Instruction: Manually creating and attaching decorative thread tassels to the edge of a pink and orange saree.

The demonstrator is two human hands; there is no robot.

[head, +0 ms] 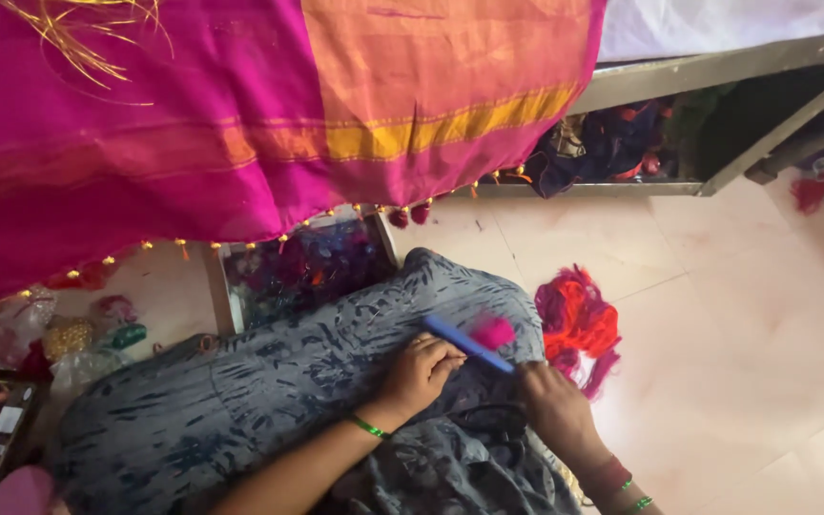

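Pale floor tiles (736,315) lie beneath a hung magenta sari (193,143). On the lap, a blue comb (464,343) is gripped by left hand (422,372) fingers, its pink thread tuft (494,331) best kept taut; right hand (550,405) fingers are closed at the comb's tip, their hold unclear.

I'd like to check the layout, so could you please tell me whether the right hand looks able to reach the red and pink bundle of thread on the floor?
Probably yes: the right hand lies close beside the red and pink bundle of thread, with only bare tiled floor between.

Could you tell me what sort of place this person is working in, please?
Probably a home textile workspace, on a tiled floor. A pink sari with tassels hangs overhead, red thread lies nearby, and the hands hold a blue comb.
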